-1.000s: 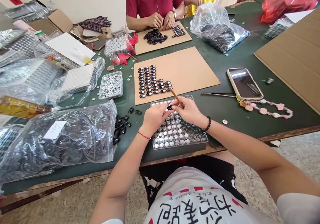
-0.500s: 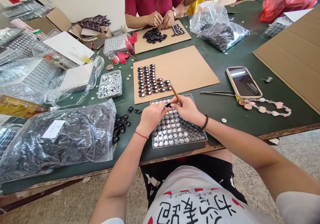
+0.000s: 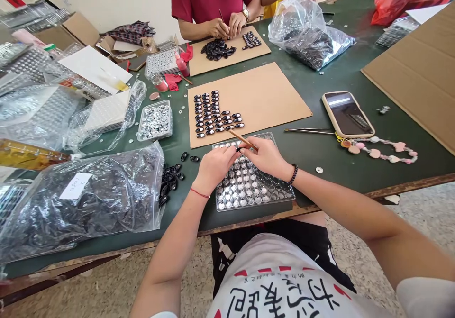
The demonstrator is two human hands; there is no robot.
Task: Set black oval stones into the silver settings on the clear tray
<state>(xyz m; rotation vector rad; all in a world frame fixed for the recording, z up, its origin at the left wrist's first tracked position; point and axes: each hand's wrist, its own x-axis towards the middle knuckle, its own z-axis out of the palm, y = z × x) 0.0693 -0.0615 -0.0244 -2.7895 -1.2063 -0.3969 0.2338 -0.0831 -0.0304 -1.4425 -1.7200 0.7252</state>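
My left hand [image 3: 217, 166] is closed, its thumb and fingers pinching a small black oval piece [image 3: 239, 149]. Close against it, my right hand [image 3: 265, 157] grips a thin wooden stick [image 3: 243, 140], and its fingertips also meet the black piece. Both hands are above a clear plastic tray [image 3: 256, 207] with rows of round white-silver discs. Beyond them, a cardboard sheet [image 3: 270, 95] bears rows of black pieces with pale inlays [image 3: 215, 112]. Several loose black pieces [image 3: 173, 176] lie left of my left hand.
At left are a bag of black pieces [image 3: 106, 199] and a box of silver discs [image 3: 155, 121]. Tweezers [image 3: 309, 130] and a phone [image 3: 347, 114] lie right. Across the table, a person in a red shirt [image 3: 213, 0] works over another cardboard.
The wooden stick in my right hand has tipped from steep to flatter, its tip swinging left. My hands stay together over the tray, and the view has shifted slightly.
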